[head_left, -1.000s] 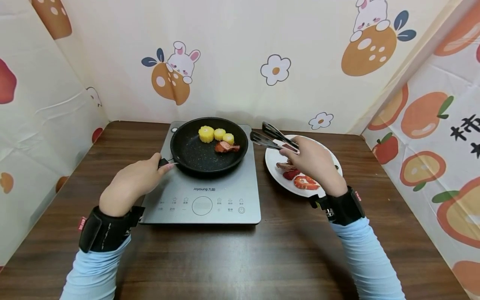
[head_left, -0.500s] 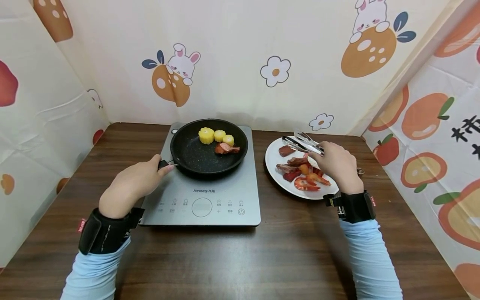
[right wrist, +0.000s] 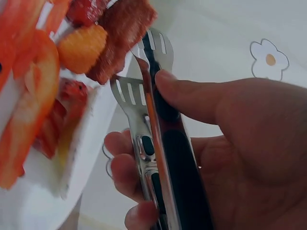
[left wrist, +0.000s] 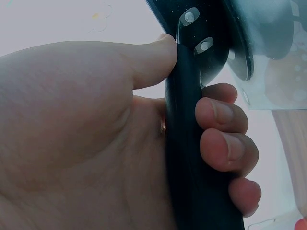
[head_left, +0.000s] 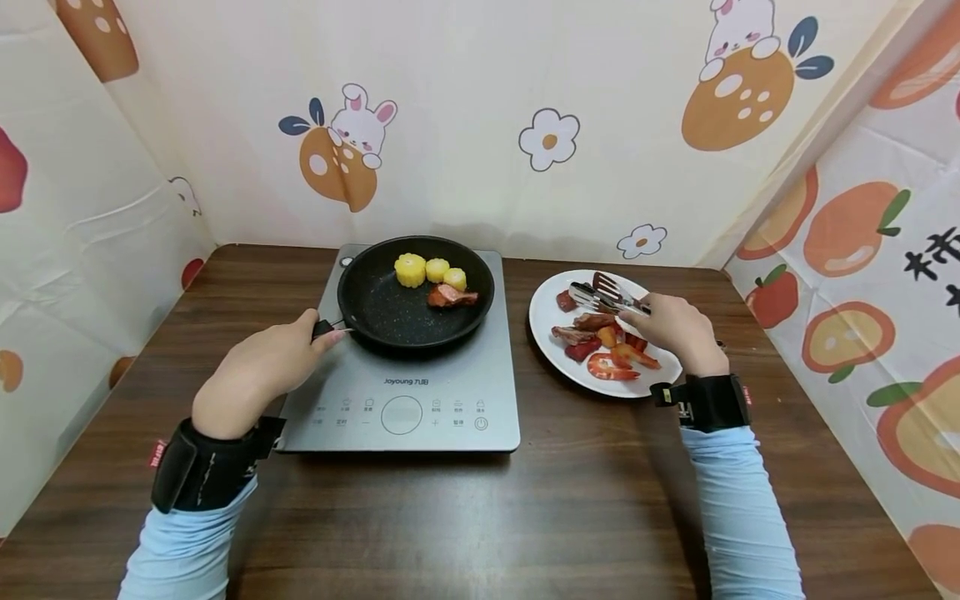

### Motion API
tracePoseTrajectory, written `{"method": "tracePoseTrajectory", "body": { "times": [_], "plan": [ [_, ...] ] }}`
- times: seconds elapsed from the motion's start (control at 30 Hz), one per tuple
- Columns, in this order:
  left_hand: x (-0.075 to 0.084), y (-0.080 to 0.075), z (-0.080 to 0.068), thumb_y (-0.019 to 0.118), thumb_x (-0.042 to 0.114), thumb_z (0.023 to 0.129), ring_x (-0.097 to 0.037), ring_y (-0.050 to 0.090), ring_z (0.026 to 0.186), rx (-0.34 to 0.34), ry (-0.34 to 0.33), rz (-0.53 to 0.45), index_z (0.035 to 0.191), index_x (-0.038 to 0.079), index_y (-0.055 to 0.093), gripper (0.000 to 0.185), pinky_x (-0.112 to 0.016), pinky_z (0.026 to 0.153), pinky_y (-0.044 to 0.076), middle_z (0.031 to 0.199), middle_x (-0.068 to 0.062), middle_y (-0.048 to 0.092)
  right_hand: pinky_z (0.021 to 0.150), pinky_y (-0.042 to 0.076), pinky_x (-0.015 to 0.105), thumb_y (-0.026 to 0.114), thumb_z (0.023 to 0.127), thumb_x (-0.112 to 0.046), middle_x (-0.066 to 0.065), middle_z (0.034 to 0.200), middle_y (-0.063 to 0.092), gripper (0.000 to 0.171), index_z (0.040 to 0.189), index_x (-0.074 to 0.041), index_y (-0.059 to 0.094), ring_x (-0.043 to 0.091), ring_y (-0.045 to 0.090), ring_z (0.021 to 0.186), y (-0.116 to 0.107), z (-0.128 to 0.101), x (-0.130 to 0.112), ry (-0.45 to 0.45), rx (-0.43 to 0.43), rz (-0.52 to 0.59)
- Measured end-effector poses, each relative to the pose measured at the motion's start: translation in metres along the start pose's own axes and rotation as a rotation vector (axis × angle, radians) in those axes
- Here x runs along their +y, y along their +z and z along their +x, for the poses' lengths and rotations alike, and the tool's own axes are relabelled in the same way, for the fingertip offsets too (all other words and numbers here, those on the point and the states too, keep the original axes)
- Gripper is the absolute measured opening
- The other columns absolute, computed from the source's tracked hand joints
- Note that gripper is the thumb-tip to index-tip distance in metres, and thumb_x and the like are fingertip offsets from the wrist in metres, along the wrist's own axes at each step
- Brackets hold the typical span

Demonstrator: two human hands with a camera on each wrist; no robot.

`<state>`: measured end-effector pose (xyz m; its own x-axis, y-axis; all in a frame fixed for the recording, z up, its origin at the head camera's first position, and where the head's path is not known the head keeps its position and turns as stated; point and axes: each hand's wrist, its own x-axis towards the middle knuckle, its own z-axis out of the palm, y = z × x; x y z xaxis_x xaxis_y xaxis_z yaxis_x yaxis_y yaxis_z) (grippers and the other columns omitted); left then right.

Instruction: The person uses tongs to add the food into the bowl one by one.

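Observation:
My left hand (head_left: 262, 367) grips the black handle (left wrist: 184, 143) of a frying pan (head_left: 390, 321), fingers wrapped round it and thumb along its top. The pan sits on a silver induction cooker. Inside lie yellow corn pieces (head_left: 410, 271) and a small drumstick (head_left: 452, 296). My right hand (head_left: 682, 329) holds metal tongs (right wrist: 156, 120) with slotted ends, thumb on one arm and fingers curled round the other. In the head view the tong tips hang over the back of a white plate (head_left: 547, 354). Shrimp (head_left: 611, 367) and several meat pieces (head_left: 573, 335) lie on it.
The induction cooker (head_left: 450, 367) has a round dial and touch marks at its front. A brown wooden table (head_left: 405, 525) carries everything. Patterned cloth (head_left: 465, 125) closes off the back, and more hangs at both sides.
My right hand has moved right with the tongs, from between pan and plate to over the plate, and the tong tips have dropped lower. My left hand and the pan stay put.

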<state>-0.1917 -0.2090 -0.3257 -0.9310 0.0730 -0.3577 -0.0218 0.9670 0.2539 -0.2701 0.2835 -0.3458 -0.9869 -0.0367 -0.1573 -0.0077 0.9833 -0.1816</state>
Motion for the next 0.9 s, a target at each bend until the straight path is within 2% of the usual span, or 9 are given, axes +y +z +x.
{"method": "tracePoseTrajectory", "body": {
  "times": [0.13, 0.27, 0.43, 0.6, 0.77, 0.9],
  "plan": [
    [-0.001, -0.001, -0.002, 0.026, 0.053, 0.110, -0.056, 0.053, 0.127, 0.004, -0.012, -0.002, 0.159, -0.008, 0.011, 0.080, -0.068, 0.093, 0.047, 0.151, -0.040, 0.037, 0.065, 0.050, 0.049, 0.054, 0.102, -0.049, 0.024, 0.103, 0.068, 0.055, 0.116, 0.003, 0.064, 0.039, 0.064, 0.091, 0.002, 0.003, -0.004, -0.019, 0.026, 0.023],
    [-0.003, -0.001, -0.003, 0.024, 0.056, 0.109, -0.059, 0.043, 0.135, -0.006, -0.028, -0.006, 0.160, -0.007, 0.008, 0.082, -0.071, 0.098, 0.043, 0.156, -0.039, 0.031, 0.059, 0.044, 0.042, 0.054, 0.103, -0.047, 0.020, 0.093, 0.066, 0.050, 0.108, 0.002, 0.065, 0.037, 0.062, 0.084, 0.003, 0.004, -0.008, -0.002, 0.035, 0.015],
    [-0.005, 0.000, -0.003, 0.024, 0.057, 0.109, -0.059, 0.042, 0.136, -0.016, -0.033, -0.012, 0.161, -0.006, 0.008, 0.083, -0.072, 0.099, 0.042, 0.156, -0.039, 0.030, 0.064, 0.048, 0.048, 0.053, 0.104, -0.046, 0.026, 0.108, 0.068, 0.053, 0.119, 0.003, 0.065, 0.042, 0.064, 0.093, 0.003, 0.003, -0.010, 0.014, 0.016, -0.002],
    [-0.003, 0.001, -0.002, 0.026, 0.054, 0.110, -0.058, 0.045, 0.134, -0.004, -0.025, -0.005, 0.160, -0.007, 0.010, 0.081, -0.071, 0.098, 0.044, 0.154, -0.039, 0.033, 0.077, 0.051, 0.059, 0.050, 0.104, -0.049, 0.031, 0.123, 0.065, 0.059, 0.126, 0.005, 0.061, 0.048, 0.063, 0.108, 0.000, -0.001, -0.005, 0.008, -0.013, -0.008],
    [0.001, 0.000, -0.001, 0.028, 0.052, 0.110, -0.056, 0.052, 0.129, 0.000, -0.008, -0.005, 0.159, -0.009, 0.012, 0.080, -0.068, 0.096, 0.046, 0.151, -0.040, 0.038, 0.089, 0.048, 0.066, 0.053, 0.105, -0.043, 0.034, 0.134, 0.058, 0.059, 0.140, 0.005, 0.051, 0.052, 0.058, 0.118, -0.008, -0.005, 0.004, -0.031, 0.038, -0.069],
    [0.002, -0.002, -0.001, 0.028, 0.051, 0.110, -0.054, 0.057, 0.124, 0.001, -0.004, -0.002, 0.159, -0.010, 0.012, 0.079, -0.066, 0.092, 0.049, 0.149, -0.041, 0.041, 0.091, 0.046, 0.064, 0.064, 0.101, -0.032, 0.031, 0.128, 0.062, 0.051, 0.138, 0.002, 0.056, 0.050, 0.060, 0.114, -0.014, -0.005, 0.008, -0.101, 0.117, -0.181]
  ]
}}
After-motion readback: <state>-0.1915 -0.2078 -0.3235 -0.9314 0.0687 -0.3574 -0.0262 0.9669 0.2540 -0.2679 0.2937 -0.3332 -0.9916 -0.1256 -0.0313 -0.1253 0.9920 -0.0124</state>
